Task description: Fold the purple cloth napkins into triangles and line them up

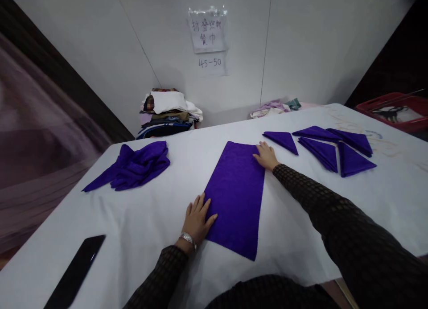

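Observation:
A purple cloth napkin (236,193), folded into a long flat panel, lies in front of me on the white-covered table (140,224). My left hand (197,217), with a silver bracelet at the wrist, rests on its left edge, fingers spread. At the far right corner, my right hand (266,156) lies on the cloth with its fingers stretched out. Several napkins folded into triangles, one of them a purple triangle (282,141), are laid out beyond my right hand. To the left sits a crumpled heap of purple cloth (142,164).
A black flat object (76,271), perhaps a phone, lies at the table's near left. Behind the table are a stack of folded clothes (169,113), some lilac fabric (272,108) and a red basket (391,110). Paper signs (209,37) hang on the wall.

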A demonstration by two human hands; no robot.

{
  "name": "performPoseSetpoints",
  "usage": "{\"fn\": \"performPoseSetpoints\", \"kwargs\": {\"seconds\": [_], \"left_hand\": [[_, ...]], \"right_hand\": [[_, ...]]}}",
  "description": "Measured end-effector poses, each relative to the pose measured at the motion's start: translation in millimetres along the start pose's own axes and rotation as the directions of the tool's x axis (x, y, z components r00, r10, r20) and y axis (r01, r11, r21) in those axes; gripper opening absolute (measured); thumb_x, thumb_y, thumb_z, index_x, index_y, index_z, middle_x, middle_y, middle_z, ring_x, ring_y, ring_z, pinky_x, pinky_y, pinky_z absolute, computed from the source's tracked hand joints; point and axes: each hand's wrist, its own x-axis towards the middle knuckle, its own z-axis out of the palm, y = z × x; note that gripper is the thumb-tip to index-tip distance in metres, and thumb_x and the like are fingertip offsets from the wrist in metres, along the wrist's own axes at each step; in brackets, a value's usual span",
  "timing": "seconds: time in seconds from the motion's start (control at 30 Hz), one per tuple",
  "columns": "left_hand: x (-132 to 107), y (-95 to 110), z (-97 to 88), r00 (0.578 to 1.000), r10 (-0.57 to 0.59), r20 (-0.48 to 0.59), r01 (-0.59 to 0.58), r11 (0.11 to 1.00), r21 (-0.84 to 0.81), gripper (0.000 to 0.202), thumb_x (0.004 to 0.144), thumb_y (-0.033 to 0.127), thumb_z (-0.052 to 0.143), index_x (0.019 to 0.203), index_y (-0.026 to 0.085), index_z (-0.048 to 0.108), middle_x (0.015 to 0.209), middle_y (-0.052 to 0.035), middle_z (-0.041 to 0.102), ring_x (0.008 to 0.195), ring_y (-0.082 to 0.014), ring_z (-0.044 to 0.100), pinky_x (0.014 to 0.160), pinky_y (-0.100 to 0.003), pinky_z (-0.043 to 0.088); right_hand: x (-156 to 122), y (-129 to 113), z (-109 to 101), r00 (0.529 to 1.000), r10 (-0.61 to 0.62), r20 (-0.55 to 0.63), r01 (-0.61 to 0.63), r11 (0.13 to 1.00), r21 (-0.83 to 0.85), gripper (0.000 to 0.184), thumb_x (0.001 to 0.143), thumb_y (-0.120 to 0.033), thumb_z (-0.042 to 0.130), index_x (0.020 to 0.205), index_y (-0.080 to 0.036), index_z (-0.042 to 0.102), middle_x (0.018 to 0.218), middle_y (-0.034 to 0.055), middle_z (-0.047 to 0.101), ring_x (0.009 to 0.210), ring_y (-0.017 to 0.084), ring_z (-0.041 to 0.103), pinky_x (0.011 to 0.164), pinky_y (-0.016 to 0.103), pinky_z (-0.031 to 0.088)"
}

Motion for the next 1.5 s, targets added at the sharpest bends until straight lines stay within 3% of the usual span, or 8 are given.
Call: {"fn": "performPoseSetpoints", "kwargs": {"seconds": [0.1, 0.2, 0.33, 0.5, 0.9, 1.07, 1.2, 1.5], "left_hand": [[0.7, 5.4, 0.1, 0.999, 0.025, -0.033, -0.023, 0.999, 0.043, 0.056, 0.089, 0.047, 0.044, 0.136, 0.018, 0.045, 0.151, -0.0132, 0.029, 0.140, -0.0295, 0.023, 0.111, -0.055, 0.020], [0.5, 9.5, 2.8, 0.998, 0.055, -0.022, -0.054, 0.997, 0.048, 0.058, 0.090, 0.048, 0.040, 0.139, 0.017, 0.041, 0.150, -0.0132, 0.031, 0.140, -0.0283, 0.024, 0.111, -0.055, 0.020], [-0.4, 9.6, 4.9, 0.999, 0.045, 0.026, -0.046, 0.998, 0.047, 0.059, 0.091, 0.048, 0.036, 0.141, 0.017, 0.037, 0.150, -0.0118, 0.031, 0.140, -0.0268, 0.023, 0.111, -0.054, 0.021], [-0.2, 11.2, 1.0, 0.999, 0.036, 0.028, -0.037, 0.998, 0.044, 0.060, 0.092, 0.048, 0.032, 0.142, 0.015, 0.035, 0.151, -0.0116, 0.030, 0.141, -0.0262, 0.021, 0.112, -0.052, 0.019], [4.3, 8.0, -1.4, 1.000, 0.016, 0.026, -0.014, 0.996, -0.089, 0.058, 0.092, 0.051, 0.036, 0.140, 0.018, 0.039, 0.151, -0.0110, 0.030, 0.141, -0.0257, 0.022, 0.113, -0.052, 0.019], [-2.6, -10.2, -6.8, 0.994, -0.084, -0.064, 0.074, 0.987, -0.143, 0.055, 0.091, 0.044, 0.042, 0.136, 0.012, 0.043, 0.146, -0.0143, 0.038, 0.136, -0.0232, 0.033, 0.110, -0.040, 0.031], [-17.9, -15.9, -8.5, 0.992, -0.128, -0.020, 0.127, 0.991, -0.035, 0.052, 0.091, 0.040, 0.042, 0.137, 0.015, 0.042, 0.146, -0.0126, 0.039, 0.137, -0.0255, 0.031, 0.111, -0.046, 0.027], [-24.7, 2.4, -16.5, 0.991, -0.109, -0.081, 0.106, 0.994, -0.037, 0.046, 0.093, 0.032, 0.036, 0.136, 0.017, 0.042, 0.147, -0.0093, 0.038, 0.138, -0.0231, 0.028, 0.112, -0.047, 0.023]], "right_hand": [[-51.1, -41.3, 4.3, 0.945, -0.304, 0.117, 0.302, 0.953, 0.036, 0.059, 0.092, -0.049, 0.039, 0.142, -0.017, 0.037, 0.152, 0.0132, 0.027, 0.141, 0.029, 0.016, 0.111, 0.051, 0.012], [-111.3, -83.1, 8.6, 0.777, -0.578, 0.249, 0.544, 0.816, 0.195, 0.071, 0.090, -0.060, 0.037, 0.145, -0.017, 0.032, 0.153, 0.0130, 0.023, 0.142, 0.026, 0.013, 0.113, 0.048, 0.011], [-180.2, -111.4, 4.8, 0.606, -0.726, 0.324, 0.630, 0.687, 0.361, 0.078, 0.088, -0.065, 0.038, 0.145, -0.012, 0.032, 0.151, 0.0178, 0.025, 0.142, 0.027, 0.014, 0.113, 0.050, 0.005], [-238.1, -111.7, -7.0, 0.528, -0.789, 0.313, 0.657, 0.613, 0.438, 0.075, 0.089, -0.061, 0.039, 0.145, -0.011, 0.031, 0.151, 0.0180, 0.026, 0.142, 0.026, 0.013, 0.113, 0.049, 0.002], [-291.2, -95.4, -14.1, 0.466, -0.831, 0.305, 0.630, 0.553, 0.545, 0.068, 0.091, -0.053, 0.045, 0.146, -0.016, 0.030, 0.149, 0.0133, 0.031, 0.140, 0.023, 0.020, 0.115, 0.045, 0.009], [-288.3, -89.9, -28.8, 0.578, -0.774, 0.260, 0.583, 0.614, 0.532, 0.063, 0.094, -0.050, 0.041, 0.147, -0.020, 0.027, 0.150, 0.0104, 0.030, 0.140, 0.022, 0.020, 0.115, 0.045, 0.014], [-273.9, -96.2, -29.5, 0.671, -0.702, 0.239, 0.569, 0.694, 0.441, 0.062, 0.095, -0.050, 0.038, 0.147, -0.019, 0.027, 0.151, 0.0103, 0.028, 0.141, 0.023, 0.016, 0.115, 0.047, 0.013], [-255.4, -103.8, -17.3, 0.618, -0.693, 0.372, 0.569, 0.720, 0.397, 0.066, 0.093, -0.057, 0.035, 0.145, -0.016, 0.034, 0.151, 0.0126, 0.027, 0.140, 0.025, 0.020, 0.114, 0.046, 0.016]]}}
